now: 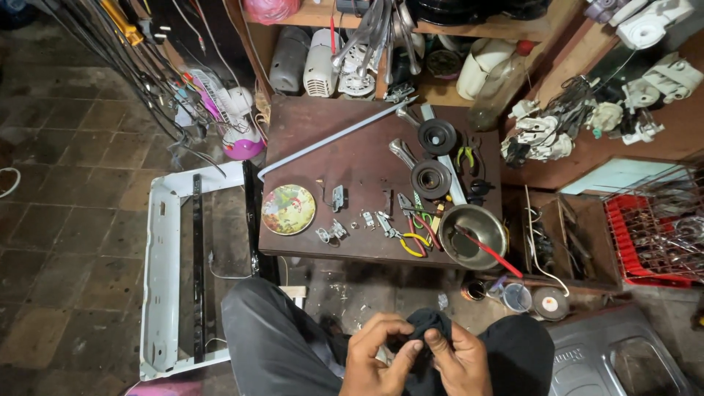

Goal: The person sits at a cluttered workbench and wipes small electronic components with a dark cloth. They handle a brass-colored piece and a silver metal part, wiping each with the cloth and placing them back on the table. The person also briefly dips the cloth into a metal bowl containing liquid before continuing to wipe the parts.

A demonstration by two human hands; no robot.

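Seen from above, a seated person's left hand (374, 359) and right hand (458, 363) meet over the lap, both with fingers curled closed around a small black cloth (427, 323) bunched between them. Just ahead stands a low wooden table (352, 150) holding a decorated round plate (288, 209), pliers (412, 238) and a metal bowl (473, 235).

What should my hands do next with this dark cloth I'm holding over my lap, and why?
Probably keep both hands closed on it and turn it to find what's inside. The left hand and right hand pinch the bunched dark cloth together, so what it wraps is hidden, and the pliers lie out of reach on the table.
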